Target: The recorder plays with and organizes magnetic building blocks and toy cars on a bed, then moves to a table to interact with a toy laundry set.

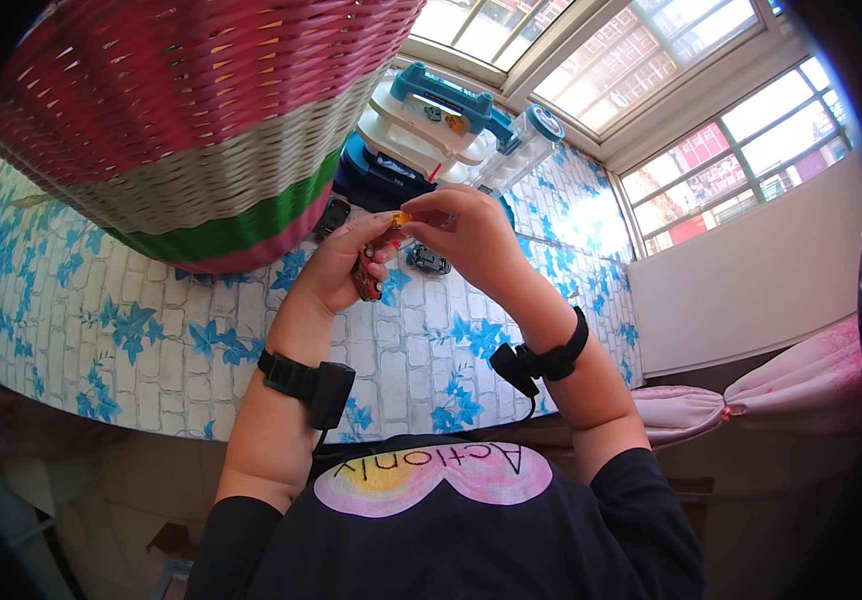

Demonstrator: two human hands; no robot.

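Note:
My left hand point(341, 262) holds a red toy car point(366, 274) against its palm, wheels facing outward. Its thumb and index finger also meet at a small yellow toy piece point(399, 220). From the other side, the fingertips of my right hand point(468, 229) pinch that same yellow piece. Beneath the hands a grey toy car point(429, 259) rests on the table. Another dark toy car point(333, 217) sits by the basket's base, partly behind my left hand. What the yellow piece is exactly is too small to tell.
A large woven plastic basket point(236, 135) in pink, white and green stands at left. Behind the hands is a blue-and-white toy playset point(431, 127) with a clear cylinder point(521, 154). The table point(161, 360) has a brick-and-leaf cover. Windows point(626, 67) and a tied pink curtain point(791, 382) border the right.

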